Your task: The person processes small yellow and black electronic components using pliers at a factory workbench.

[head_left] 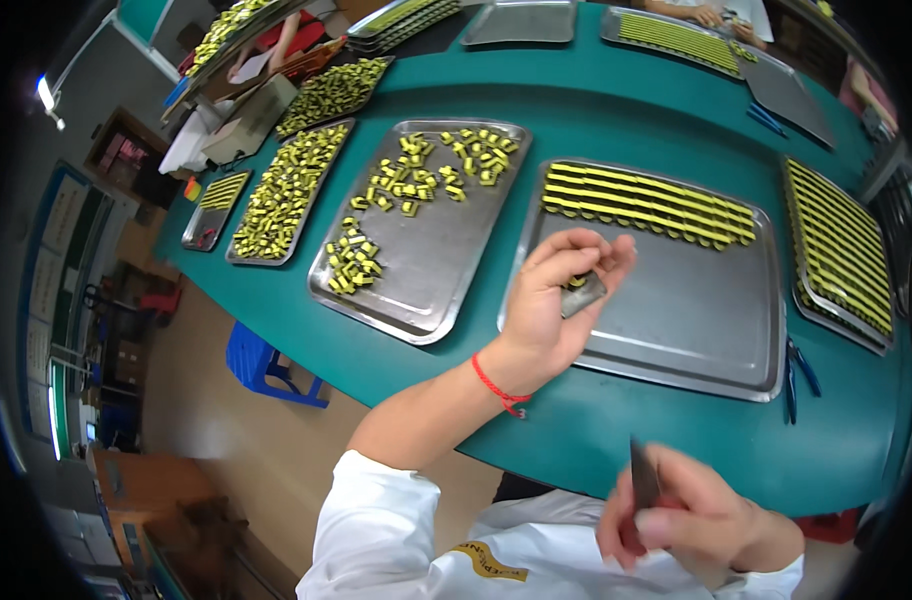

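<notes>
My left hand (561, 300), a red cord around its wrist, is raised over the near left part of a metal tray. Its curled fingers grip a small grey metal piece (582, 294) with a bit of yellow at its top; the rest is hidden by the fingers. Lower right, close to my body, my right hand (691, 515) is closed around a dark, narrow pointed blade (643, 476). Motion blurs that hand, and the blade's lower end is covered. Yellow-and-black small parts (646, 203) stand in tight rows along the far side of the tray (676, 345) under my left hand.
Left of it, another tray (431, 270) holds loose yellow-and-black parts. Fuller trays (286, 195) stand farther left. At right are a filled tray (841, 250) and blue-handled pliers (798, 375). Across the green table (576, 110) other people's hands (711, 15) show. A blue stool (266, 365) stands on the floor.
</notes>
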